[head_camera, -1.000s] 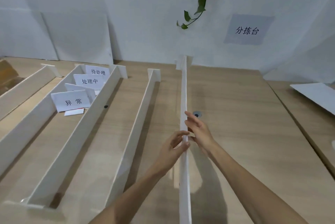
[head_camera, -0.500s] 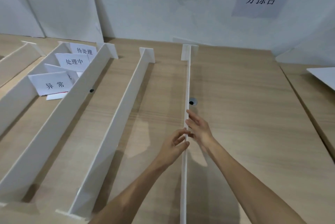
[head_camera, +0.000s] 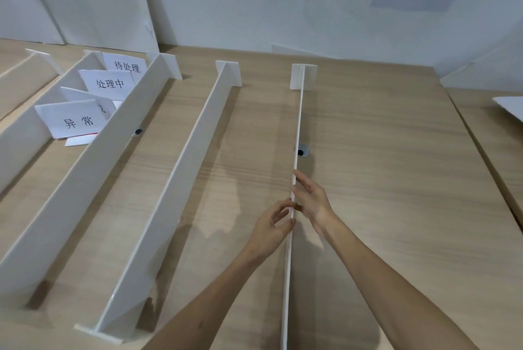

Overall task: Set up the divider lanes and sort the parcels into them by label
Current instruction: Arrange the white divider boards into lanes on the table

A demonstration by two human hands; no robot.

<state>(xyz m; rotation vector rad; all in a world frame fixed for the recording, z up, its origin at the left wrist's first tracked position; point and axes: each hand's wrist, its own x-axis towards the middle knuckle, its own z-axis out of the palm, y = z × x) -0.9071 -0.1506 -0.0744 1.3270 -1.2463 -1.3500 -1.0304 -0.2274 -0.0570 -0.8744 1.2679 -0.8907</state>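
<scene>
A long white divider board [head_camera: 297,128] stands on edge down the middle of the wooden table [head_camera: 396,179], seen edge-on, with a small cross foot at its far end. My left hand [head_camera: 270,229] pinches its top edge from the left. My right hand [head_camera: 310,199] lies flat against its right face, fingers straight. Left of it stand a second divider [head_camera: 181,179] and a third divider [head_camera: 93,174], both upright on feet. Folded white label cards [head_camera: 73,120] with black characters stand in the lane further left. No parcels show.
More white dividers [head_camera: 19,134] run along the far left. A round cable hole [head_camera: 302,150] sits just right of the held board. White boards lean on the back wall [head_camera: 85,1]. A white sheet [head_camera: 509,109] lies on the adjoining table at right.
The view tilted down and closer. The held divider now stands straighter along the table, and both hands stay on its top edge at about the same spot.
</scene>
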